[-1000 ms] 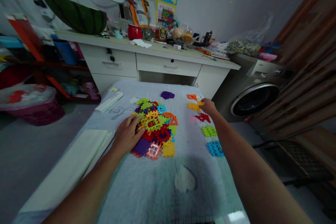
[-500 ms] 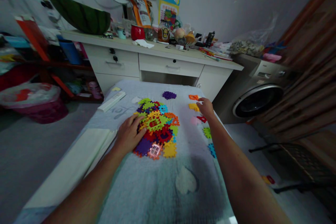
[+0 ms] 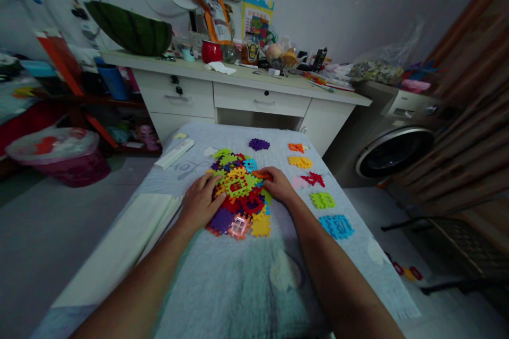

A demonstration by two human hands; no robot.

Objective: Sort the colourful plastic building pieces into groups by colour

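Observation:
A mixed heap of toothed plastic building tiles (image 3: 238, 193) lies on the cloth-covered table (image 3: 238, 286), in green, red, purple, yellow, orange and blue. My left hand (image 3: 200, 201) rests on the heap's left side, fingers spread and lying on the pieces. At the heap's right edge, my right hand (image 3: 278, 184) has its fingertips closed on an orange tile (image 3: 261, 174). Separate colour groups stand along the right: orange (image 3: 296, 147), yellow (image 3: 300, 161), red (image 3: 313, 179), green (image 3: 323, 200) and blue (image 3: 337, 226). A purple group (image 3: 259, 144) sits behind the heap.
A white remote-like bar (image 3: 175, 153) lies at the table's back left. Beyond stands a white desk (image 3: 260, 96) crowded with jars and half a watermelon (image 3: 129, 29). A washing machine (image 3: 392, 137) is at right, a pink bin (image 3: 59, 161) at left, a dark chair (image 3: 457, 254) at lower right.
My right hand has moved left from the orange and yellow groups at the table's right side to the heap, onto an orange tile. My left hand stays on the heap.

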